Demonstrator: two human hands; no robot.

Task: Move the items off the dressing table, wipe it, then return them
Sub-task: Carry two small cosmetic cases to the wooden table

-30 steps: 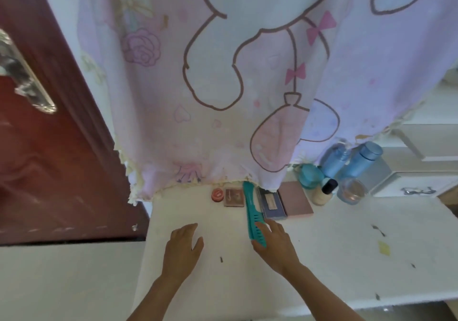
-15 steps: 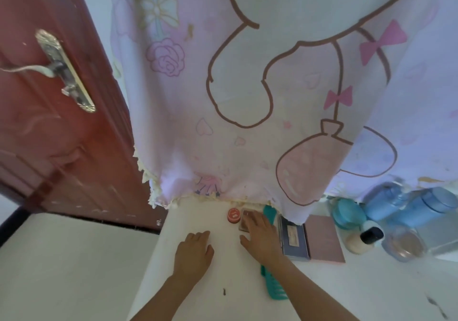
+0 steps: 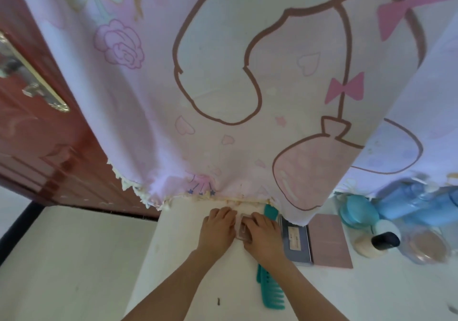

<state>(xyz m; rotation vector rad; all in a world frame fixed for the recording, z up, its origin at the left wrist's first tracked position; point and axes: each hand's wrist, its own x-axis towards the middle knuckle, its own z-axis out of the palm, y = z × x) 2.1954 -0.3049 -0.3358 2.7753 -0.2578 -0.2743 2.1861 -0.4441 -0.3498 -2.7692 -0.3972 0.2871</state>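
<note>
On the white dressing table (image 3: 371, 296), my right hand (image 3: 264, 234) curls its fingers on a small clear-lidded brown compact (image 3: 241, 230) at the back edge. My left hand (image 3: 218, 226) lies just left of the compact, touching it. Its fingers bend down over the spot where a small red pot stood, so the pot is hidden. A teal comb (image 3: 271, 293) runs under my right wrist. To the right lie a grey-blue palette (image 3: 296, 242) and a pink palette (image 3: 329, 242).
A pink cartoon-print cloth (image 3: 235, 85) hangs over the table's back. At the right stand a teal jar (image 3: 357, 211), a cream bottle with a black cap (image 3: 376, 242), blue bottles (image 3: 409, 206) and a clear powder jar (image 3: 428, 247). A red-brown door (image 3: 37, 134) is at the left.
My right hand left the comb and moved back onto the compact. My left hand slid forward and right over the red pot's spot. The view moved closer.
</note>
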